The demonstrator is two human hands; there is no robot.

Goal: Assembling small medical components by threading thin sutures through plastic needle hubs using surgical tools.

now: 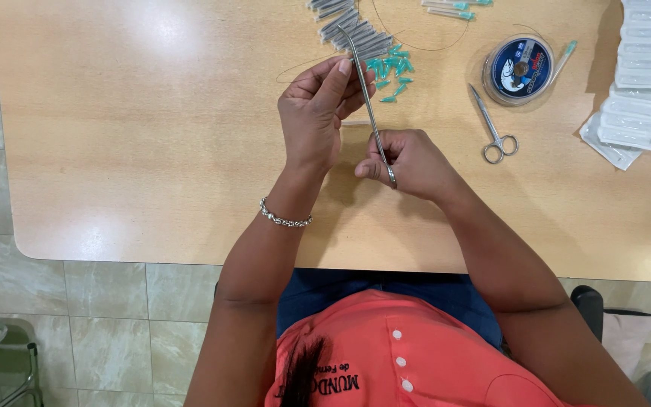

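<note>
Two hands work long steel forceps over a pale wood table on a tiled floor.

The right hand (414, 162) has its fingers clenched through the forceps (368, 105) ring handles; the left hand (318, 113) pinches near the tip, above a heap of teal caps (393, 71). What the tip grips is too small to see. Right: a round blue line spool (519, 69), scissors (495, 128), and clear packets (638, 75) cut off by the edge.

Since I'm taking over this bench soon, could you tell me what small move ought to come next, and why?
Probably ease the clamp's tip toward the left hand, whose fingers pinch something too fine to make out, perhaps the thin line. The right hand holds the clamp's rings, its tip just past those fingers.
</note>
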